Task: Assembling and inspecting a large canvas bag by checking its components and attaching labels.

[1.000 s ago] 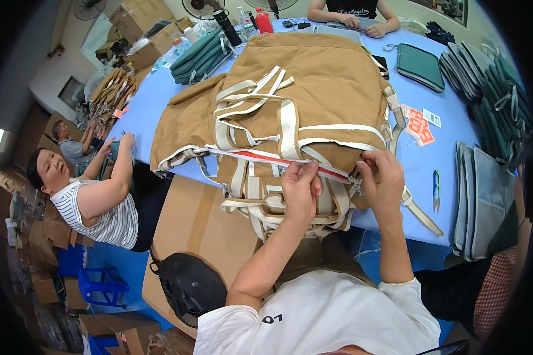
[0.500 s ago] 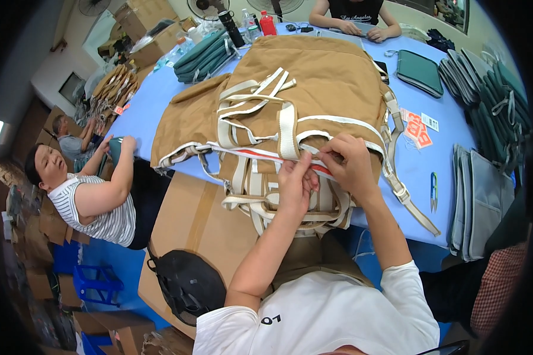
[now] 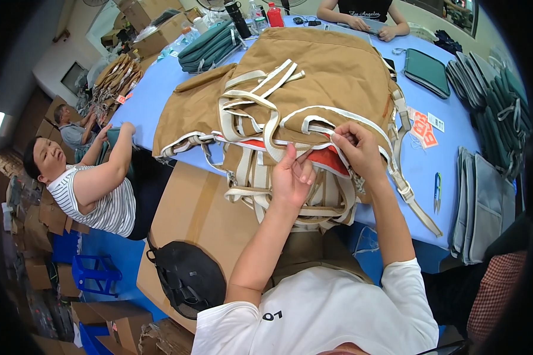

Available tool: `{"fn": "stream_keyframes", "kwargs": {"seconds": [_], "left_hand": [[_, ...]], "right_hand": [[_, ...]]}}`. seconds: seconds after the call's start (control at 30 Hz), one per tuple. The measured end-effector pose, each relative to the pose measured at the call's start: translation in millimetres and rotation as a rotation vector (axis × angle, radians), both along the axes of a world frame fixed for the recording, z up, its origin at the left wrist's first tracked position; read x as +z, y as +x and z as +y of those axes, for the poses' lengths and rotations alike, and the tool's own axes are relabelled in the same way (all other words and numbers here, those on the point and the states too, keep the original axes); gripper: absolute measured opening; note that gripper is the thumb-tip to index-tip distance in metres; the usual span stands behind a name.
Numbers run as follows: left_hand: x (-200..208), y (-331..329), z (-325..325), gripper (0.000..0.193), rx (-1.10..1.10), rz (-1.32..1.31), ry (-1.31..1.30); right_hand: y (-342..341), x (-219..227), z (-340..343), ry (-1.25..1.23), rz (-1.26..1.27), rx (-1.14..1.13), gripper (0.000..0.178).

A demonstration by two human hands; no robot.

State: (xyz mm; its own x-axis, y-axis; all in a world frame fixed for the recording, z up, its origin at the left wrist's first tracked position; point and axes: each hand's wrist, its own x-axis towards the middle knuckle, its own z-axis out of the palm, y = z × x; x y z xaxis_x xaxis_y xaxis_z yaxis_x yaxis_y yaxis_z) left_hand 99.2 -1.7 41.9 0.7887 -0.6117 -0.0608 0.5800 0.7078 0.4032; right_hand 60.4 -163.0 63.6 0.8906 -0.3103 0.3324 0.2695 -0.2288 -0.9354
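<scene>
A large tan canvas bag [image 3: 320, 65] with cream webbing straps lies on the table before me, its near part hanging over the edge. My right hand [image 3: 361, 152] pinches the white-bound edge [image 3: 321, 125] of the bag between thumb and fingertips. Beside it, my left hand [image 3: 294, 177] is closed with its thumb up, gripping the bag's lower edge near a cream strap [image 3: 272, 135]. Between the hands a red lining [image 3: 328, 161] shows. The exact spot under the left fingers is partly hidden.
Green folded cases [image 3: 426, 74] and grey panels [image 3: 482, 204] lie to the right, with blue-handled snips [image 3: 437, 192] and orange tags [image 3: 421, 130]. A black cap-like bag [image 3: 189, 278] rests on a cardboard box [image 3: 177, 207]. Co-workers sit at left and across the table.
My hands have drawn slightly apart, and the bag's edge between them has opened, showing more red lining. The cream strap near my left hand now hangs lower. The view has shifted slightly.
</scene>
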Motion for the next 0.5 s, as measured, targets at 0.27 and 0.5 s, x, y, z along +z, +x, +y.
{"fn": "stream_keyframes", "kwargs": {"seconds": [0.27,0.5], "left_hand": [[9,-8,4,0.023,-0.028,0.047,-0.007],[-4,-5,5,0.017,-0.016,-0.035,0.112]], "right_hand": [[-3,-8,0,0.025,0.016,-0.003,0.011],[-5,-8,3,0.016,0.004,-0.003,0.01]]}}
